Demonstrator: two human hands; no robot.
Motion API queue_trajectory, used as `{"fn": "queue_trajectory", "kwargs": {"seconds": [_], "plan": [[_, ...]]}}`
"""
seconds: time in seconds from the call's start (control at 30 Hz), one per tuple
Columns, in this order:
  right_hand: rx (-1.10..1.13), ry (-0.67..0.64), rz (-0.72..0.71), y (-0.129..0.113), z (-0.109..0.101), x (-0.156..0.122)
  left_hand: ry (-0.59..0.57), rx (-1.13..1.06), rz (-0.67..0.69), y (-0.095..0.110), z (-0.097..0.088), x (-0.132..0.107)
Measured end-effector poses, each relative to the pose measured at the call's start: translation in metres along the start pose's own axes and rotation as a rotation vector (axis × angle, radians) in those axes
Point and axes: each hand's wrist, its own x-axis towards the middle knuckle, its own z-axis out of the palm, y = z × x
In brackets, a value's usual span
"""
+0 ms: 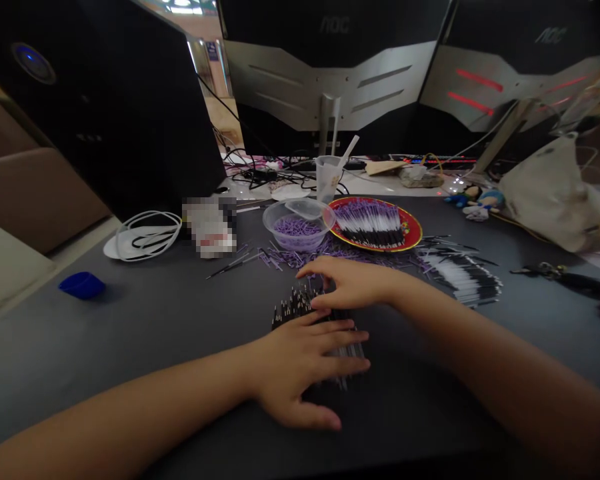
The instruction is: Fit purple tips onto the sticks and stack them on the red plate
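centre frame: pile of black rods (294,308) lies on tabletop (180,320). left hand (305,363) and right hand (353,283) press flat, grip wide, enclosing nothing. risk: uneven pressure may roll rods into loose purple pieces (285,259).

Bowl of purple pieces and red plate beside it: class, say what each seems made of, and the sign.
Bowl: probably thin clear plastic, glossy; the purple pieces show through its wall. Red plate: likely plastic or lacquer, shiny; its rim shows highlights and a printed pattern.

both hands (300,363) on black sticks (300,303)
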Motion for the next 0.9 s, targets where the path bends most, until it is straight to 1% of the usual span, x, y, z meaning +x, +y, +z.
{"fn": "queue_trajectory", "kwargs": {"seconds": [0.07, 0.17, 0.23, 0.33, 0.43, 0.5, 0.57, 0.63, 0.77, 0.9], "plan": [[-0.073, -0.075, -0.03, -0.001, 0.002, 0.013, -0.031, -0.015, -0.023, -0.002, 0.007, 0.0], [-0.099, -0.133, -0.044, -0.003, 0.007, 0.025, 0.005, -0.037, -0.061, -0.005, 0.012, -0.002], [-0.078, -0.141, -0.037, -0.003, 0.008, 0.029, 0.016, -0.044, -0.062, -0.005, 0.013, -0.003], [-0.057, -0.116, -0.021, 0.001, 0.008, 0.037, 0.005, -0.041, -0.059, -0.005, 0.013, -0.004], [-0.077, -0.102, 0.002, 0.008, 0.008, 0.047, -0.006, -0.039, -0.064, -0.005, 0.012, -0.003], [-0.113, -0.061, 0.057, 0.011, 0.006, 0.052, -0.013, -0.04, -0.062, -0.005, 0.012, -0.002], [-0.144, 0.018, 0.102, 0.014, 0.003, 0.053, -0.014, -0.042, -0.058, -0.005, 0.013, -0.002], [-0.159, 0.097, 0.111, 0.016, -0.001, 0.049, -0.007, -0.045, -0.056, -0.006, 0.014, -0.002], [-0.185, 0.24, 0.099, 0.028, -0.011, 0.029, 0.003, -0.054, -0.052, -0.007, 0.014, -0.003], [-0.277, 0.309, 0.148, 0.047, -0.013, 0.003, -0.004, -0.096, -0.041, -0.005, 0.005, -0.003]]}}
